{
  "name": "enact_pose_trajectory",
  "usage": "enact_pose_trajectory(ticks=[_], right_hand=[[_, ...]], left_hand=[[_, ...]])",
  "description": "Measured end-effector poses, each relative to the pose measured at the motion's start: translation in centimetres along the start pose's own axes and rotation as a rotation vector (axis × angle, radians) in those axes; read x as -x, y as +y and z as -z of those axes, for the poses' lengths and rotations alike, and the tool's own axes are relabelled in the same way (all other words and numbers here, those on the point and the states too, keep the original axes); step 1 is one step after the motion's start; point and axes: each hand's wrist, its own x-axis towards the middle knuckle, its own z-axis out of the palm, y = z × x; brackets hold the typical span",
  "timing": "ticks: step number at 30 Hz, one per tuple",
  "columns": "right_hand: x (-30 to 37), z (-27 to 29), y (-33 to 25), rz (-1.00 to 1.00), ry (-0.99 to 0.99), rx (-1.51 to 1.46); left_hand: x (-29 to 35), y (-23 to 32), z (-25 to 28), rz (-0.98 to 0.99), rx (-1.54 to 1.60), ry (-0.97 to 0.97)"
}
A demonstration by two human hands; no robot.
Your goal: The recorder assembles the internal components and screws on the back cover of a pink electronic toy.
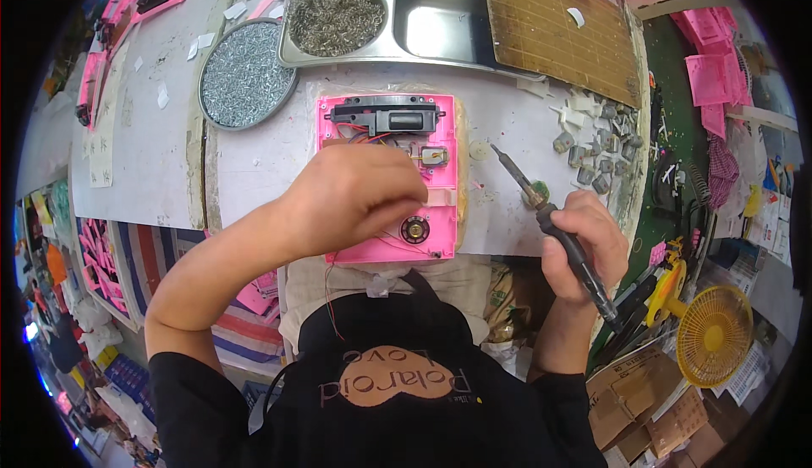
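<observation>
A pink plastic housing (389, 252) lies in front of me with its inside facing up. It holds a black plastic unit (385, 118) along its far edge, a small metal motor (434, 156) and a round black speaker (415, 230). My left hand (359, 189) is over the middle of the housing, fingers bent into a pinch; whatever they hold is hidden. Thin red wires (329, 286) trail over the near edge. My right hand (588, 244) grips a soldering iron (568, 246) by its black handle, its tip pointing up and left, apart from the housing.
A round tray of small screws (247, 74) stands to the far left. Beyond the housing is a metal compartment tray (393, 49) with coiled springs, partly under a brown board (562, 24). Several small motors (600, 151) lie at the right. A yellow fan (715, 335) stands lower right.
</observation>
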Motion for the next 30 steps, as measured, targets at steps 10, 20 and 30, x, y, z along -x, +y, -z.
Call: enact_pose_trajectory(ticks=[10, 20, 30], right_hand=[[0.3, 0.3, -0.2, -0.144, -0.036, -0.273], [0.3, -1.0, 0.1, -0.229, -0.312, -0.337], [-0.5, -2.0, 0.2, -0.208, -0.338, -0.312]], left_hand=[[1.0, 1.5, -1.1, 0.108, -0.104, 0.052], [1.3, 2.1, -1.4, 0.121, -0.26, 0.027], [1.4, 2.0, -1.5, 0.123, -0.275, 0.021]])
